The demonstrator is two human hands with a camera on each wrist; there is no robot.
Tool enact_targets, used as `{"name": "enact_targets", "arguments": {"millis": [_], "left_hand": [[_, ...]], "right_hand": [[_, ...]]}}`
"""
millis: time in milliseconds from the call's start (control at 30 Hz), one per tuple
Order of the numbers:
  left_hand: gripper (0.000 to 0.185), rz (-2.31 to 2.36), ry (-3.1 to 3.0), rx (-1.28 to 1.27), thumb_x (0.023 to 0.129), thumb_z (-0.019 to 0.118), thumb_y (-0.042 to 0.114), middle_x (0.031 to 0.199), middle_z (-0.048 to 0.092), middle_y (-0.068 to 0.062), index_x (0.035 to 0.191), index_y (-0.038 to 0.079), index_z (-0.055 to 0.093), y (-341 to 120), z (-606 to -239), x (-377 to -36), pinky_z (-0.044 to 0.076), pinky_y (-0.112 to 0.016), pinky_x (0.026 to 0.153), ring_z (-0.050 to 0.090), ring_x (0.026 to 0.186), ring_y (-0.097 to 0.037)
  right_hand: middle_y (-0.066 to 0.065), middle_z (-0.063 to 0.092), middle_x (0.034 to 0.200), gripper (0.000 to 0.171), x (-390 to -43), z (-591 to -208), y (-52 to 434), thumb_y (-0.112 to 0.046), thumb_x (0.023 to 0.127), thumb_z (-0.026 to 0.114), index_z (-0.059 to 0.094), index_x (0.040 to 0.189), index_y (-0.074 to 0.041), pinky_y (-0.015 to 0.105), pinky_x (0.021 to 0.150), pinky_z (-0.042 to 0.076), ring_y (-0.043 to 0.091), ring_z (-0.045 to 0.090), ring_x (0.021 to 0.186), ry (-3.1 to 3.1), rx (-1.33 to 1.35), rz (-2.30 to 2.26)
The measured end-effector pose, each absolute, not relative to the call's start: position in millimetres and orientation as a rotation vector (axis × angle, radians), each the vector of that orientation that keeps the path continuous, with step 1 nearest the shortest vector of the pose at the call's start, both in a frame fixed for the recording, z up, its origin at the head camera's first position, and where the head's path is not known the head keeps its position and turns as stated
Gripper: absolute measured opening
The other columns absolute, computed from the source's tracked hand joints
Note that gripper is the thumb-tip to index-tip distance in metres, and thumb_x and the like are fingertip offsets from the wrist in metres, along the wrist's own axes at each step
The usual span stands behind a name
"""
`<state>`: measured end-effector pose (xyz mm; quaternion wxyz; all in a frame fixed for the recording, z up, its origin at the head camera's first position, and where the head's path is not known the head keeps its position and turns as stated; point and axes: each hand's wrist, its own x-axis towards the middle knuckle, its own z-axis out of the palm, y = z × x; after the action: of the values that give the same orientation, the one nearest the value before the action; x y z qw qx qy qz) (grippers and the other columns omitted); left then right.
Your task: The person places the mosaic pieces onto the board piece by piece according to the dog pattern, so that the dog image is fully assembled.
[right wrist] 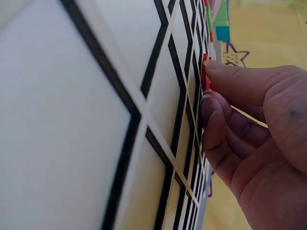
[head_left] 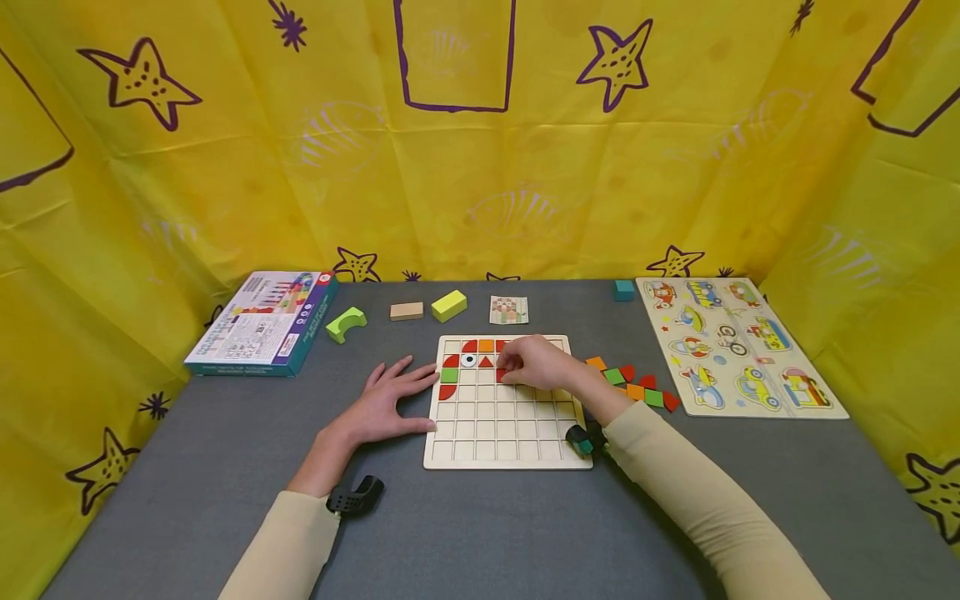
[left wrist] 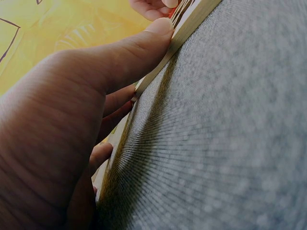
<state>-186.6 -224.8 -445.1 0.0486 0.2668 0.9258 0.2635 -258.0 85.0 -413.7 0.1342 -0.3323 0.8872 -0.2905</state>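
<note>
A pale wooden grid board (head_left: 517, 454) lies on the grey table; red, orange and green tiles and an eye tile fill its upper left cells. My right hand (head_left: 536, 365) reaches over the board's upper middle and pinches a red tile (right wrist: 205, 76) against the grid (right wrist: 144, 110). My left hand (head_left: 390, 398) lies flat on the table, its straight fingers and thumb touching the board's left edge (left wrist: 192, 24).
Loose coloured tiles (head_left: 633, 383) lie right of the board, and a vehicle puzzle (head_left: 738, 346) beyond them. At the back stand a box (head_left: 262, 323), a green arch (head_left: 345, 323), a tan block (head_left: 406, 311), a lime block (head_left: 448, 305), a pattern card (head_left: 508, 309) and a teal cube (head_left: 623, 289).
</note>
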Motion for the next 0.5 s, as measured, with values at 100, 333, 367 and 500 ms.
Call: {"name": "enact_targets", "arguments": {"millis": [100, 333, 367, 500], "left_hand": [[0.084, 0.797, 2.823, 0.811, 0.084, 0.076, 0.055, 0.159, 0.039, -0.003, 0.151, 0.013, 0.049, -225, -445, -187, -0.002, -0.068, 0.113, 0.014, 0.151, -0.041], [0.083, 0.801, 2.825, 0.819, 0.084, 0.077, 0.054, 0.159, 0.04, -0.004, 0.151, 0.013, 0.049, -225, -445, -187, -0.002, -0.069, 0.113, 0.014, 0.15, -0.042], [0.083, 0.802, 2.824, 0.82, 0.084, 0.077, 0.054, 0.159, 0.04, -0.004, 0.151, 0.013, 0.049, -225, -445, -187, -0.002, -0.069, 0.113, 0.014, 0.15, -0.042], [0.084, 0.802, 2.825, 0.818, 0.085, 0.076, 0.055, 0.159, 0.039, -0.004, 0.151, 0.013, 0.049, -225, -445, -187, -0.002, -0.069, 0.112, 0.014, 0.15, -0.042]], "right_hand": [[-0.003, 0.064, 0.085, 0.013, -258, -414, 84, -0.012, 0.09, 0.078, 0.073, 0.101, -0.007, 0.028, 0.076, 0.049, 0.014, 0.058, 0.08, 2.574, -0.961, -0.827], [-0.003, 0.066, 0.088, 0.015, -258, -412, 93, -0.014, 0.091, 0.077, 0.073, 0.104, -0.006, 0.03, 0.077, 0.051, 0.014, 0.059, 0.081, 2.571, -0.962, -0.897], [-0.003, 0.066, 0.088, 0.016, -258, -411, 97, -0.014, 0.091, 0.077, 0.073, 0.105, -0.006, 0.031, 0.077, 0.051, 0.015, 0.059, 0.081, 2.57, -0.951, -0.92], [-0.001, 0.067, 0.093, 0.021, -257, -407, 113, -0.014, 0.092, 0.076, 0.073, 0.111, -0.005, 0.033, 0.079, 0.051, 0.017, 0.059, 0.084, 2.575, -0.919, -0.988]]}}
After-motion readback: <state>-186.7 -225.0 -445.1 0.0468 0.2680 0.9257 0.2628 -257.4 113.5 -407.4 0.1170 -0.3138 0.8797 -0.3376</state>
